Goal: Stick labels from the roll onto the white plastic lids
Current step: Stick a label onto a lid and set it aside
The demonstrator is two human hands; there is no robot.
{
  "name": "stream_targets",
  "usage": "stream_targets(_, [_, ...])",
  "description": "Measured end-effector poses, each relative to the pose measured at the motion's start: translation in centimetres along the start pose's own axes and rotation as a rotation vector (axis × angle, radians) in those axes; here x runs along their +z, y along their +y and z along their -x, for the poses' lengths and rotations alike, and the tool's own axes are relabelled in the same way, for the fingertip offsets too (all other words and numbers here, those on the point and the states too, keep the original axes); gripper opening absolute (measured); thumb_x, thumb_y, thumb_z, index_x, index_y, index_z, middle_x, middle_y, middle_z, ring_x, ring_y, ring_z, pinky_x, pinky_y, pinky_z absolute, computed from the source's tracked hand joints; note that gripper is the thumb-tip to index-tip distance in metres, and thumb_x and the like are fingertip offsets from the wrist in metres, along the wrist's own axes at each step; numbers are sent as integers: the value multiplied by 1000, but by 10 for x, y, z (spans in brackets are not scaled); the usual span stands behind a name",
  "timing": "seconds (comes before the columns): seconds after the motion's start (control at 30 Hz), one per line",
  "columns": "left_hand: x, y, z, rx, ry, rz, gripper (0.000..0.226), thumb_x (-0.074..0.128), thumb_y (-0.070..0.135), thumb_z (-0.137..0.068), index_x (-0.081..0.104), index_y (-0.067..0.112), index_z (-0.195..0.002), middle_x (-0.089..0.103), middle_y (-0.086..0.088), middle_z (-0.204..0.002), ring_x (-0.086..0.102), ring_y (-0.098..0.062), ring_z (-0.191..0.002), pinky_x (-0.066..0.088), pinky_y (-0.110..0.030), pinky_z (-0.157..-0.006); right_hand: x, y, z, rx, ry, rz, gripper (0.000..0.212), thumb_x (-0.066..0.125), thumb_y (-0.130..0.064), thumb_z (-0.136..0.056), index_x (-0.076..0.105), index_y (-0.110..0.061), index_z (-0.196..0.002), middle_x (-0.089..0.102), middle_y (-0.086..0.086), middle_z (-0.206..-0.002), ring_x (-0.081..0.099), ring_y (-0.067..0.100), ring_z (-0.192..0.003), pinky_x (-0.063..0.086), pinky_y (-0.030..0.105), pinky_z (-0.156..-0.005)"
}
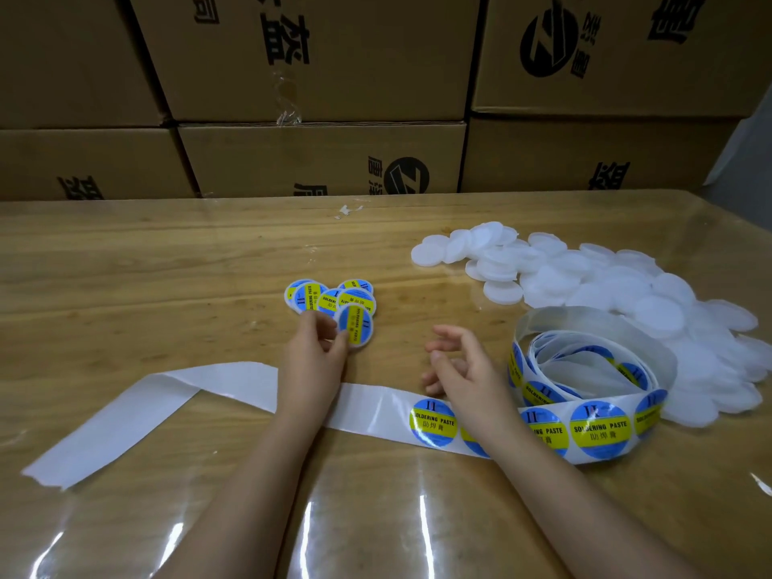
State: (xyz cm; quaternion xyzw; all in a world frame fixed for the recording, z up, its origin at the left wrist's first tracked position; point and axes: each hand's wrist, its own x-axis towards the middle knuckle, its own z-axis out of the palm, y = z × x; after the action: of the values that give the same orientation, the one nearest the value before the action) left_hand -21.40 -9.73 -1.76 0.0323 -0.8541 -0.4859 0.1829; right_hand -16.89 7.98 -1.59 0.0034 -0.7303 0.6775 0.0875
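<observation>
The head view looks down on a wooden bench (167, 265) under clear film, with stacked cartons (317, 56) behind it. The left hand (317, 357) reaches forward with the forearm lying across the spent liner (167, 394), and its fingers (319, 328) and thumb pinch the near edge of a labelled lid (355, 328). That lid sits at the near side of the done pile (330, 296), touching or overlapping it, so the hand seems to be adding a finished piece there. Keeping finished pieces on the left, well apart from the blank lids (605, 294) heaped at the right, likely stops the two from mixing. The right hand (463, 369) hovers palm inward just above the strip, its fingers (451, 334) loosely spread and slightly curled, holding nothing. It hangs between the done pile and the roll (585, 369) — a handy place, I judge, for either peeling or fetching a blank. The roll lies loosely uncoiled on the bench, just in front of the blank heap, and its strip runs leftward under both wrists. The next label (432, 422) lies face up just beside the right wrist, first in line for peeling, while the liner beyond it to the left is bare. Only a handful of lids carry labels and the blank heap is large — the job looks early.
</observation>
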Motion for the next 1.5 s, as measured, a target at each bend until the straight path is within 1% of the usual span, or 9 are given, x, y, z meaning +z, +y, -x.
stream_targets(0.13, [-1, 1, -2, -108, 40, 16, 3, 57, 19, -89, 55, 21, -89, 63, 8, -84, 63, -18, -82, 44, -30, -67, -1, -2, 1, -6, -9, 25, 30, 47, -4, -95, 53, -33, -102, 59, -5, -97, 60, 0, -62, 49, 14, -57])
stream_targets(0.3, [1, 1, -1, -42, 37, -88, 16, 53, 9, -88, 62, 10, -101, 50, -6, -125, 54, -24, -117, 39, -28, -87, 0, -2, 1, 6, -9, 35, 29, 48, -4, -94, 53, -32, -102, 59, -3, -96, 60, -1, -61, 50, 15, -59])
stream_targets(0.47, [4, 8, 10, 246, -29, -473, 18, 54, 22, -90, 67, 17, -102, 59, 2, -122, 47, -28, -109, 34, -36, -83, 0, -2, 1, 13, -13, 57, 29, 48, -6, -94, 54, -33, -100, 61, -1, -97, 60, 0, -62, 51, 16, -60])
stream_targets(0.6, [9, 6, 13, 261, -186, -760, 32, 39, 47, -95, 59, 29, -111, 42, 16, -141, 38, -20, -123, 28, -37, -92, 0, -3, 2, 18, -15, 61, 28, 49, -6, -95, 54, -34, -97, 62, 3, -97, 60, 2, -62, 52, 17, -60])
stream_targets(0.97, [11, -3, 10, 147, -241, -757, 42, 31, 53, -95, 50, 32, -126, 21, 13, -156, 18, -24, -142, 15, -46, -111, 1, -4, 3, 25, -32, 94, 25, 47, -5, -95, 58, -28, -97, 65, 2, -89, 60, 2, -62, 50, 15, -60])
stream_targets(1.13, [7, 11, 13, 254, -137, -656, 33, 40, 40, -97, 59, 24, -117, 40, 8, -146, 39, -24, -129, 26, -40, -100, 0, -4, 2, 27, -35, 87, 26, 47, -5, -95, 59, -28, -96, 65, 1, -86, 59, 1, -60, 49, 14, -59])
stream_targets(1.23, [10, 27, 22, 369, -248, -373, 22, 46, 30, -96, 64, 19, -100, 65, 2, -98, 57, -24, -97, 41, -36, -79, -1, -2, 0, 41, -16, 65, 25, 48, -4, -94, 60, -26, -95, 65, 0, -82, 58, 2, -59, 49, 17, -58])
stream_targets(1.33, [21, 37, 39, 416, -418, -226, 23, 47, 31, -94, 64, 17, -91, 60, 4, -82, 56, -18, -82, 44, -37, -71, -1, -2, -1, 47, 13, 38, 23, 49, -5, -94, 61, -25, -94, 63, 1, -76, 59, 3, -56, 47, 16, -54])
stream_targets(1.5, [26, 29, 40, 482, -447, -387, 26, 41, 39, -97, 58, 18, -93, 46, 6, -86, 54, -20, -80, 42, -37, -65, -2, -2, 1, 11, 43, 77, 29, 50, -7, -93, 61, -33, -89, 65, -8, -74, 60, 1, -59, 49, 16, -56])
